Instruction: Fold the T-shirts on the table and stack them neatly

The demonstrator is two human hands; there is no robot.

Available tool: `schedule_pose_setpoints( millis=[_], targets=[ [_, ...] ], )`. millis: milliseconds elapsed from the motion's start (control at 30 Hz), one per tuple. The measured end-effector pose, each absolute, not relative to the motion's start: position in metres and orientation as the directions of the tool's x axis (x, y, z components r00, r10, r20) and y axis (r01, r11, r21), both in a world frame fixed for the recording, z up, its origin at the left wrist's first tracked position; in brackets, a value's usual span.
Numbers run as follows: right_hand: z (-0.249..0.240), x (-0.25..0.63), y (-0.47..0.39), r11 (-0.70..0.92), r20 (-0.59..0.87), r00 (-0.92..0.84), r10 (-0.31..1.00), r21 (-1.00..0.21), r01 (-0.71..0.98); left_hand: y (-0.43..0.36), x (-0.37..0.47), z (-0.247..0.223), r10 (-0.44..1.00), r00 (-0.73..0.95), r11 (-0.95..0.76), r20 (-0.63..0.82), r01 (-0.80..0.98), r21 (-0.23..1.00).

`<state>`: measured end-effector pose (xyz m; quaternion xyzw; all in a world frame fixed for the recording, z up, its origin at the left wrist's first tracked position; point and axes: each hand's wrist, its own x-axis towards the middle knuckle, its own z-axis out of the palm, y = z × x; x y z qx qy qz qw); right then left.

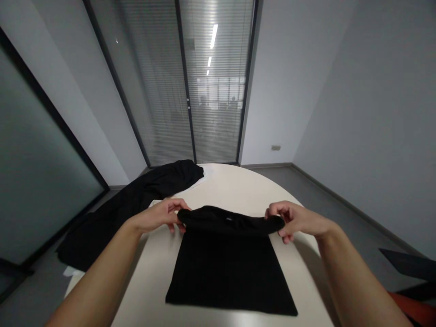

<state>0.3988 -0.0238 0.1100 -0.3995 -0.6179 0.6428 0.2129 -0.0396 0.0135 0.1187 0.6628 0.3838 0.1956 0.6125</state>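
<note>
A black garment, perhaps a shirt, lies on the pale table in front of me, its lower part flat and four-sided. Its far end is lifted and folded over, with a small light label showing near the middle. My left hand pinches the left corner of that raised end. At the opposite corner my right hand grips the cloth between thumb and fingers. The raised edge sags a little between both hands. Some fingertips are hidden behind the fabric.
More dark clothing lies along the left side of the table, with something white beneath it. A glass partition with blinds stands beyond the table's rounded far edge. At the lower right are a dark flat object and something red.
</note>
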Motion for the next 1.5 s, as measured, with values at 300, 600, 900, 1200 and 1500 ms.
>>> schedule_pose_setpoints(
  millis=[300,600,900,1200,1500],
  targets=[
    [0.112,0.378,-0.036,-0.206,-0.535,-0.694,0.483,-0.839,0.504,-0.010,-0.041,0.103,0.429,0.804,0.054,-0.412,0.432,0.900],
    [0.113,0.351,-0.032,-0.210,-0.720,-0.623,0.307,-0.689,0.694,-0.021,-0.034,0.112,0.357,0.820,-0.171,-0.448,0.529,0.831],
    [0.101,0.385,-0.019,-0.097,-0.440,-0.486,0.755,-0.808,0.581,0.005,-0.038,0.078,0.866,0.435,-0.066,-0.246,0.587,0.807],
    [0.088,0.383,-0.014,-0.108,-0.550,-0.434,0.713,-0.698,0.708,0.006,-0.036,0.070,0.816,0.480,-0.084,-0.322,0.649,0.756],
    [0.066,0.379,0.015,0.073,-0.150,-0.313,0.938,-0.796,0.601,0.032,-0.018,0.035,0.980,0.200,-0.103,0.018,0.425,0.899]
  ],
)
